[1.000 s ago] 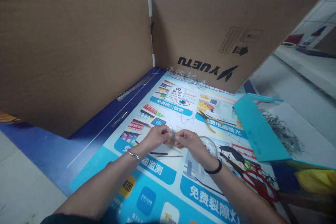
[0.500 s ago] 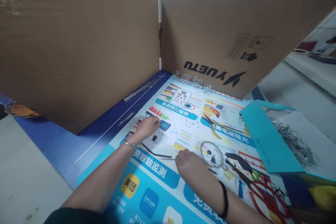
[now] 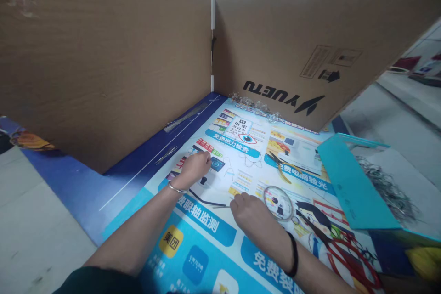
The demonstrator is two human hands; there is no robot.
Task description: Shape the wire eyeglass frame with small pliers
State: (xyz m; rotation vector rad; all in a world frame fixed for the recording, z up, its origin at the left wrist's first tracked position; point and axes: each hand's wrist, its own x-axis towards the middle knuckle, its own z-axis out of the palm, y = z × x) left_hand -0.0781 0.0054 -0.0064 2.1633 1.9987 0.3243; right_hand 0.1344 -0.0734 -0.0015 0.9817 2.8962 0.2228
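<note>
My left hand [image 3: 196, 166] is closed over the printed poster; what its fingers hold, if anything, is hidden. Lower and to the right, my right hand [image 3: 248, 213] is also closed, and a thin piece of silver wire [image 3: 221, 207] sticks out from its fingers to the left. Right beside that hand lies a round coil of wire [image 3: 264, 201]. Bent thin wire pieces [image 3: 253, 161] rest on the poster beyond the hands. Yellow-handled pliers [image 3: 283, 173] lie farther back, and red-handled scissors [image 3: 351, 262] are near my right forearm.
Cardboard panels [image 3: 138, 64] stand at the left and the back. To the right, a teal folder-like box [image 3: 358, 183] holds a tangle of wire pieces [image 3: 386, 186]. Short wires [image 3: 167, 154] and long strips [image 3: 186, 117] lie along the left side. Clear bits [image 3: 255, 103] line the back panel's foot.
The view has shifted slightly. Both hands stay closed in nearly the same places, and the wire still sticks out of my right hand.
</note>
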